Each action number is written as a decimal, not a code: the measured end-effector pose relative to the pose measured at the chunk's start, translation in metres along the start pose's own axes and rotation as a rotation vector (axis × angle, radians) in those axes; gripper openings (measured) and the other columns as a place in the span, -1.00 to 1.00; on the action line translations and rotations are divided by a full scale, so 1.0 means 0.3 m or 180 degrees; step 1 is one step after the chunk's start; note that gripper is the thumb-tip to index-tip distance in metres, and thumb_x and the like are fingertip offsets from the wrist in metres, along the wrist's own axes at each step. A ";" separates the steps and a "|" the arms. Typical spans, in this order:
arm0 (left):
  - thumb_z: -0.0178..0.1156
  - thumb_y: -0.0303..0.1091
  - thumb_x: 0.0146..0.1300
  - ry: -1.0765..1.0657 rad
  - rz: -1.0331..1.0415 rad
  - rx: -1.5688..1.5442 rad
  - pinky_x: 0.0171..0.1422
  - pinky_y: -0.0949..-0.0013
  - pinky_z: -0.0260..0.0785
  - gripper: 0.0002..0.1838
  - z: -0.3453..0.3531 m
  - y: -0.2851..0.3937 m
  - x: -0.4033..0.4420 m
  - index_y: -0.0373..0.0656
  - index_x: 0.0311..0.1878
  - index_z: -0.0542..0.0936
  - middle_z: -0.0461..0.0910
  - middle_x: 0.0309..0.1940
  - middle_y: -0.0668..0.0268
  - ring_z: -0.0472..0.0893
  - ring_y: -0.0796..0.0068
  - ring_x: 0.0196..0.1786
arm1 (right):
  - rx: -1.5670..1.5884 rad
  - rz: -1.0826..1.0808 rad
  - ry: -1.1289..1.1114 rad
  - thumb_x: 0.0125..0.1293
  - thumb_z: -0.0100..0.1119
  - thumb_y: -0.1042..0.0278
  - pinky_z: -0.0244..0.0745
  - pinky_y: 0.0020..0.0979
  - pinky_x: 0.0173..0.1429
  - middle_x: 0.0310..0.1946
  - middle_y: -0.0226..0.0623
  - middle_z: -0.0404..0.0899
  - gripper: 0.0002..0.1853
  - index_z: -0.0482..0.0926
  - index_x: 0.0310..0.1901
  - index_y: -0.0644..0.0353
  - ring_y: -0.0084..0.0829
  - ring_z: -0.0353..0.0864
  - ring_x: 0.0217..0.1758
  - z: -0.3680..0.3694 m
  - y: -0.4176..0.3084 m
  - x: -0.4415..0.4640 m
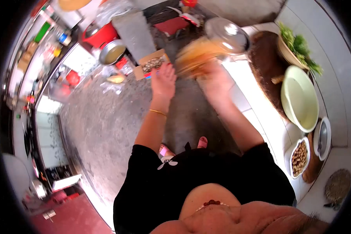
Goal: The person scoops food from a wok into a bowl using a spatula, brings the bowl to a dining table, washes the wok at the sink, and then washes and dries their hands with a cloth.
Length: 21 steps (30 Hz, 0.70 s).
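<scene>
Looks down from head ht. over a grey floor (pixel 113 113). In R hand (pixel 213 80): holds an orange-yellow bundle (pixel 197 58), too blurred to ID. Shows R grip apparently clamped on the near side of it; can't make out separate fingers b/c of blur. As key relation: has bundle just beyond R hand & a bit toward L, so farther fwd than R hand & roughly btwn both hands side to side. Seems to run long axis crosswise, w/ R end tipped slightly away; approx. only, given blur. Makes R hand the nearer one, being already on it.

For L hand (pixel 163 84): shows fingers stretched fwd, w/ nothing visible in grip. Overlaps, in view, near corner of a carton (pixel 139 73) w/ small greyish lumps (pixel 152 64) inside; can't tell if touching. Has carton L of bundle, apart from it.

Past bundle, to R: shows a round metal lid (pixel 230 33), partly covered by blur. Farther R, on white tabletop (pixel 243 103): has a dark board (pixel 263 74), a pale green bowl (pixel 300 99) & a dish (pixel 288 156) of nuts (pixel 299 159).
</scene>
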<state>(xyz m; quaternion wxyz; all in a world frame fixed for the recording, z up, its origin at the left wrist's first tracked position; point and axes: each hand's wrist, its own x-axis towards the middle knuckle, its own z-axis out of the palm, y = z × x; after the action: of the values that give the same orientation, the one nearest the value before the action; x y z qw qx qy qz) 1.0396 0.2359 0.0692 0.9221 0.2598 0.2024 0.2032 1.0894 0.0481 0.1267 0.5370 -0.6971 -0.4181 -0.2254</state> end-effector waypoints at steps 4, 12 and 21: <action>-0.35 0.24 0.29 -0.0406 0.0331 -0.0267 0.44 0.12 -0.23 -0.27 -0.197 0.232 -0.140 -0.13 0.33 0.17 0.19 0.31 0.18 0.12 0.21 0.37 | 0.0851 0.0708 -0.1665 0.24 0.03 0.52 0.51 -0.42 -0.16 -0.24 -0.28 0.59 -0.76 0.46 -0.04 0.26 -0.45 0.59 -0.26 0.379 -0.090 -0.045; -0.18 0.25 0.25 0.0369 0.1070 -0.0647 0.31 0.30 0.03 -0.28 -0.685 0.789 -0.416 -0.14 0.26 0.23 0.31 0.15 0.22 0.28 0.28 0.21 | 0.0989 -0.0166 -0.2795 0.19 0.06 0.52 0.48 -0.39 -0.09 -0.18 -0.29 0.59 -0.72 0.47 -0.04 0.28 -0.50 0.57 -0.16 1.074 -0.578 -0.141; 0.09 0.02 0.16 0.1115 0.1675 0.0594 0.21 0.24 0.15 -0.37 -1.200 1.377 -0.808 -0.15 0.22 0.30 0.39 0.12 0.23 0.39 0.34 0.12 | 0.4193 0.2232 -0.3515 0.09 0.09 0.59 0.42 -0.40 0.00 -0.15 -0.36 0.57 -0.67 0.50 -0.05 0.24 -0.48 0.55 -0.11 1.565 -0.971 0.043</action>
<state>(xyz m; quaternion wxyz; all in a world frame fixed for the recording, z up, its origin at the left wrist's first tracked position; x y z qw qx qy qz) 0.5533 0.5859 0.0839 0.7614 0.3476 0.3016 0.4566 0.7927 0.5138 0.1486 0.5869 -0.3466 -0.4235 0.5968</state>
